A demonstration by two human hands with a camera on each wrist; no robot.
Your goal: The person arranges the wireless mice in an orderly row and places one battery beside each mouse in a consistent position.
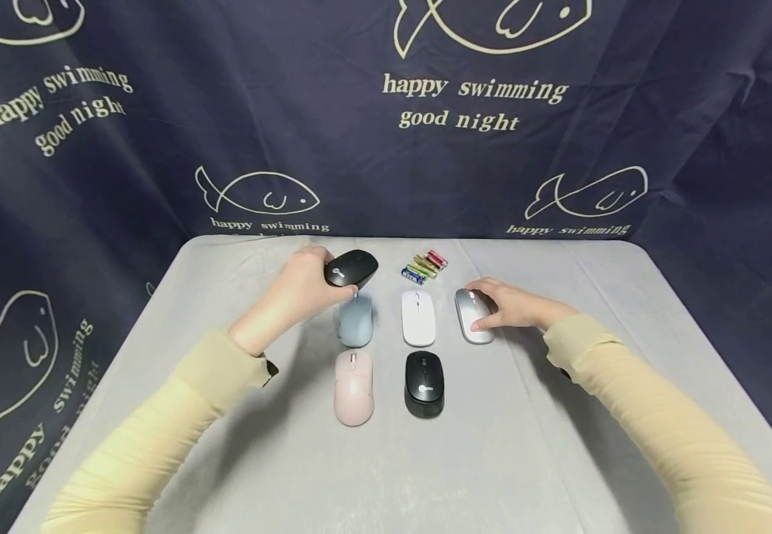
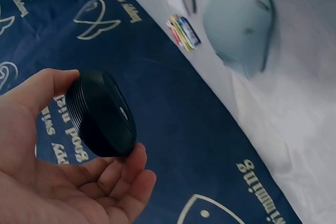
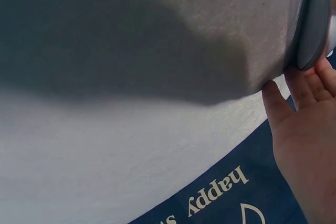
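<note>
My left hand (image 1: pixel 302 283) pinches a black computer mouse (image 1: pixel 351 268) between thumb and fingers, raised over the far left part of the table. In the left wrist view the ridged side of this black mouse (image 2: pixel 97 114) faces the camera, and it hangs apart from the cloth. Just below it in the head view lies a blue-grey mouse (image 1: pixel 356 322). My right hand (image 1: pixel 512 304) grips a silver mouse (image 1: pixel 471 317) by its edges, thumb near one side and fingers at the far end. The right wrist view catches only part of the silver mouse (image 3: pixel 314 24).
Between the hands lies a white mouse (image 1: pixel 419 319). Nearer to me are a pink mouse (image 1: pixel 354 393) and a second black mouse (image 1: pixel 424 386). Several coloured batteries (image 1: pixel 422 268) lie towards the back of the grey-white table (image 1: pixel 386 482). A dark blue printed curtain (image 1: pixel 359 148) hangs behind it.
</note>
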